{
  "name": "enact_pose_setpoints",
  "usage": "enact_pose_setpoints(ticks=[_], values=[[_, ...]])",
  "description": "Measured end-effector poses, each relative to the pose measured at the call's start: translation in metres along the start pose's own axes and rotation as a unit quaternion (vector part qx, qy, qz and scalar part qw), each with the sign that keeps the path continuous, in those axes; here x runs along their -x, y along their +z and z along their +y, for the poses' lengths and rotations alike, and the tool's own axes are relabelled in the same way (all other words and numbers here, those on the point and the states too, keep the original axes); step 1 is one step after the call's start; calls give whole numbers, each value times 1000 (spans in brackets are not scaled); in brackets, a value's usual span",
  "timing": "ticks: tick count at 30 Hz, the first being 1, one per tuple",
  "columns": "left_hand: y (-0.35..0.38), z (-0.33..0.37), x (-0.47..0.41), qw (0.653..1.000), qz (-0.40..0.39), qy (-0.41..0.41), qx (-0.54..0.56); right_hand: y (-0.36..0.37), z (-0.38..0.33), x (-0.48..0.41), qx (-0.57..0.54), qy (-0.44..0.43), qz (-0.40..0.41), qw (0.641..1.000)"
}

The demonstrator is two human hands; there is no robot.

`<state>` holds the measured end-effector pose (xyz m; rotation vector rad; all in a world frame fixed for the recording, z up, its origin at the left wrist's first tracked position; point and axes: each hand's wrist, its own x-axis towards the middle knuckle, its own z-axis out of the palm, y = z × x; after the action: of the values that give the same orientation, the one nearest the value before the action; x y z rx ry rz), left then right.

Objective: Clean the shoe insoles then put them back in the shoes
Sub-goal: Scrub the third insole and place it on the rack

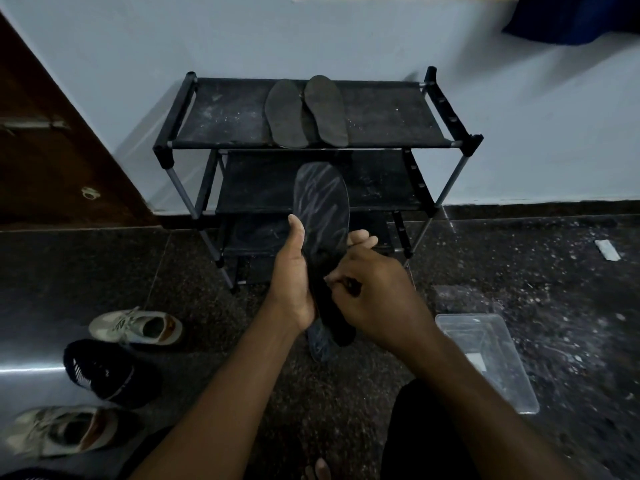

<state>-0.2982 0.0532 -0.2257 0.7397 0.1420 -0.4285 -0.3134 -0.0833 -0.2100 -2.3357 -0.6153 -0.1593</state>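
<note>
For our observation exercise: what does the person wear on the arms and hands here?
Nothing shows. The left hand and right hand are bare: no gloves, ring, watch or band visible. The left forearm and right forearm are bare too; no sleeve is in view.

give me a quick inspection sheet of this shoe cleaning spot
surface: dark speckled floor
job's things: held insole; left rack insole and right rack insole on shoe rack top; pale sneaker, black shoe, second pale sneaker on floor
clutter: clear tub, white scrap
hands: left hand grips held insole; right hand curled against it, grip unclear
cables: nothing seen
surroundings: pale wall, brown door
</note>
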Motion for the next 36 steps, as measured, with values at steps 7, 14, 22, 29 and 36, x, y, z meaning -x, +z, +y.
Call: enact_pose_setpoints(ticks=[7, 14, 22, 29, 36], values=[[0, -3, -3, 1000, 11, -5, -8, 1, 1, -6, -2, 19, 47, 999], [2, 0, 0, 1000, 4, 0, -7, -2, 3, -1, -13, 31, 20, 999], [1, 0, -1, 1000, -3, 3, -1, 3, -4, -1, -25, 10, 6, 1000], [4, -4, -2, 1000, 14, 14, -16, -3, 4, -6, -17, 52, 73, 996], [0, -7, -4, 1000, -16, -2, -8, -1, -5, -3, -60, 40, 35, 997]])
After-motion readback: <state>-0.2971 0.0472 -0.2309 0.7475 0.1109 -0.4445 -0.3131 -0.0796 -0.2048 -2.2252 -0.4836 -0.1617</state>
